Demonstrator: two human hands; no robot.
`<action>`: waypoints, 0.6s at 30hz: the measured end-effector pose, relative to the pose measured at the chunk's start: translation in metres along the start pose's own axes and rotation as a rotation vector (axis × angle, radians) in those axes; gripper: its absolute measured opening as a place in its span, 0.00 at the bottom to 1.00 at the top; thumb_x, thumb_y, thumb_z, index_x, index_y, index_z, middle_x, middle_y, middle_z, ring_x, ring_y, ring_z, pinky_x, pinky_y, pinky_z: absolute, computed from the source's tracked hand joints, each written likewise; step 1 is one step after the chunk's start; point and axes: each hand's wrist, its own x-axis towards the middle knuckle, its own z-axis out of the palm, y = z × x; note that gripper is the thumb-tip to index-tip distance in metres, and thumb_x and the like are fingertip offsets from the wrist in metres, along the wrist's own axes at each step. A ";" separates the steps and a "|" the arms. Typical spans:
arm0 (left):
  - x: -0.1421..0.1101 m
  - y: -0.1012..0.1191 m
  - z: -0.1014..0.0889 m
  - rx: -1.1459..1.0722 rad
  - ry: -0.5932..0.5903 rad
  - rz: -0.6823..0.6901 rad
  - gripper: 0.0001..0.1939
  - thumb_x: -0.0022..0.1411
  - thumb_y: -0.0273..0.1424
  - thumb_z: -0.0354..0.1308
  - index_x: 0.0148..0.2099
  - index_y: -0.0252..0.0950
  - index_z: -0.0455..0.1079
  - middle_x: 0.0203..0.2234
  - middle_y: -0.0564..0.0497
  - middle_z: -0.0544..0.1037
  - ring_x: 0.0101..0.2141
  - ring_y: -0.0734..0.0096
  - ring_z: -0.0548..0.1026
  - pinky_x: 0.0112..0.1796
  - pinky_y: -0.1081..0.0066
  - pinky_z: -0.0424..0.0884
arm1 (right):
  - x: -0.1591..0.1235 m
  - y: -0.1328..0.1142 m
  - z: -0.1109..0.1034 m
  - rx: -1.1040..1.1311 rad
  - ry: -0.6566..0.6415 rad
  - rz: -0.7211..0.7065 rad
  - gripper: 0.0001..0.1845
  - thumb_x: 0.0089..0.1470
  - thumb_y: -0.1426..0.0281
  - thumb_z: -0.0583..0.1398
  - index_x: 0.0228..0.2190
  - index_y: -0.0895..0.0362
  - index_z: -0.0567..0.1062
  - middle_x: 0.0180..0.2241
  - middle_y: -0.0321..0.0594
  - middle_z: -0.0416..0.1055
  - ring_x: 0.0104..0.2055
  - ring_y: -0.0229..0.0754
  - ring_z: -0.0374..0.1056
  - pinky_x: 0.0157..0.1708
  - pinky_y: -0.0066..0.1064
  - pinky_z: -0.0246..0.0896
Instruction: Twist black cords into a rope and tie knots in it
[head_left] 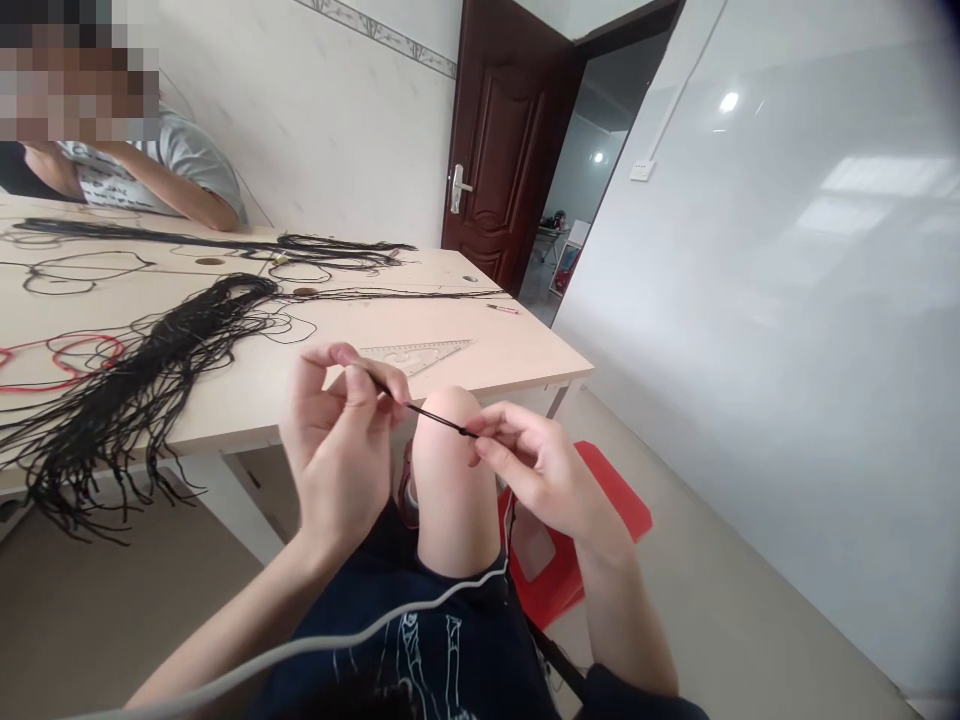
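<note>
A thin black cord (435, 417) runs between my two hands above my knee, pulled straight. My left hand (341, 440) pinches one end of it between thumb and fingers. Close to a small knot in the cord, my right hand (532, 455) grips the other end with thumb and fingertips. On the table beyond my left hand lies a thick bundle of black cords (150, 370), its loose ends hanging over the edge. A clear set square (420, 352) rests just behind my left fingers.
On the pale table (525, 355) are a second bundle of black cords (330, 250), a red cord (86, 350) and a pink pen (502, 309). Across it sits another person (195, 165). A red stool (615, 490) stands at my right. A white cable (360, 635) crosses my lap.
</note>
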 end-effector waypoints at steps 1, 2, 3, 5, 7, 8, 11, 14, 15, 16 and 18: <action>0.001 0.003 -0.005 0.089 0.038 0.087 0.03 0.57 0.24 0.52 0.34 0.38 0.62 0.20 0.54 0.72 0.24 0.74 0.68 0.24 0.75 0.59 | 0.000 -0.002 -0.001 -0.039 0.008 -0.016 0.07 0.55 0.72 0.54 0.35 0.58 0.70 0.28 0.37 0.69 0.32 0.34 0.67 0.33 0.26 0.63; 0.001 0.007 -0.011 0.208 0.074 0.202 0.05 0.58 0.25 0.49 0.37 0.39 0.64 0.26 0.52 0.73 0.28 0.72 0.70 0.26 0.73 0.60 | 0.001 -0.004 -0.002 -0.073 0.016 -0.035 0.06 0.55 0.73 0.53 0.34 0.58 0.70 0.28 0.36 0.69 0.32 0.34 0.67 0.34 0.26 0.63; 0.002 0.012 -0.015 0.332 0.101 0.323 0.08 0.58 0.26 0.47 0.40 0.40 0.64 0.32 0.52 0.74 0.33 0.70 0.70 0.29 0.71 0.61 | 0.001 -0.006 -0.002 -0.104 0.020 -0.052 0.06 0.54 0.74 0.53 0.34 0.57 0.70 0.28 0.36 0.69 0.32 0.34 0.67 0.34 0.26 0.63; 0.000 0.024 -0.020 0.600 0.038 0.488 0.11 0.58 0.31 0.49 0.44 0.42 0.65 0.40 0.51 0.72 0.41 0.65 0.69 0.40 0.64 0.61 | 0.003 -0.009 0.000 -0.151 0.020 -0.085 0.06 0.54 0.73 0.53 0.33 0.57 0.70 0.29 0.36 0.69 0.32 0.34 0.67 0.33 0.25 0.63; -0.004 0.034 -0.020 0.825 -0.203 0.480 0.12 0.52 0.32 0.57 0.41 0.41 0.68 0.36 0.52 0.74 0.39 0.63 0.69 0.48 0.60 0.53 | 0.004 -0.014 0.003 -0.188 0.021 -0.111 0.06 0.54 0.73 0.53 0.32 0.57 0.70 0.32 0.37 0.69 0.35 0.35 0.68 0.34 0.24 0.63; -0.006 0.037 -0.019 0.922 -0.360 0.454 0.10 0.52 0.32 0.57 0.39 0.41 0.68 0.33 0.52 0.75 0.37 0.63 0.70 0.48 0.60 0.52 | 0.004 -0.016 0.004 -0.206 0.024 -0.118 0.06 0.54 0.73 0.53 0.32 0.57 0.70 0.33 0.38 0.69 0.36 0.35 0.68 0.34 0.25 0.63; -0.012 0.036 -0.016 1.028 -0.657 0.383 0.04 0.58 0.29 0.50 0.36 0.40 0.65 0.25 0.55 0.73 0.27 0.70 0.69 0.37 0.67 0.62 | 0.001 -0.022 0.007 -0.260 0.035 -0.126 0.07 0.55 0.72 0.53 0.32 0.57 0.71 0.33 0.38 0.69 0.36 0.37 0.68 0.33 0.26 0.64; -0.013 0.031 -0.014 0.914 -0.677 0.288 0.05 0.60 0.27 0.47 0.35 0.39 0.63 0.19 0.56 0.68 0.19 0.76 0.65 0.22 0.76 0.60 | -0.002 -0.025 0.008 -0.288 0.039 -0.156 0.07 0.54 0.72 0.53 0.32 0.57 0.71 0.32 0.39 0.68 0.34 0.36 0.67 0.31 0.26 0.64; -0.013 0.030 -0.014 0.890 -0.682 0.264 0.05 0.60 0.26 0.47 0.35 0.38 0.63 0.19 0.56 0.67 0.18 0.77 0.64 0.20 0.78 0.59 | -0.003 -0.025 0.008 -0.295 0.048 -0.177 0.07 0.54 0.72 0.53 0.32 0.57 0.71 0.31 0.39 0.68 0.33 0.36 0.67 0.30 0.25 0.64; -0.013 0.030 -0.014 0.876 -0.690 0.242 0.04 0.60 0.26 0.47 0.35 0.37 0.63 0.18 0.56 0.67 0.17 0.78 0.63 0.19 0.78 0.59 | -0.003 -0.025 0.008 -0.304 0.061 -0.198 0.07 0.54 0.72 0.53 0.32 0.57 0.72 0.30 0.38 0.67 0.31 0.35 0.66 0.28 0.24 0.63; -0.013 0.030 -0.013 0.852 -0.709 0.185 0.04 0.59 0.26 0.48 0.35 0.37 0.63 0.18 0.56 0.66 0.17 0.79 0.63 0.19 0.80 0.59 | -0.004 -0.025 0.009 -0.325 0.100 -0.244 0.07 0.54 0.72 0.54 0.30 0.57 0.72 0.27 0.37 0.65 0.27 0.33 0.63 0.25 0.23 0.61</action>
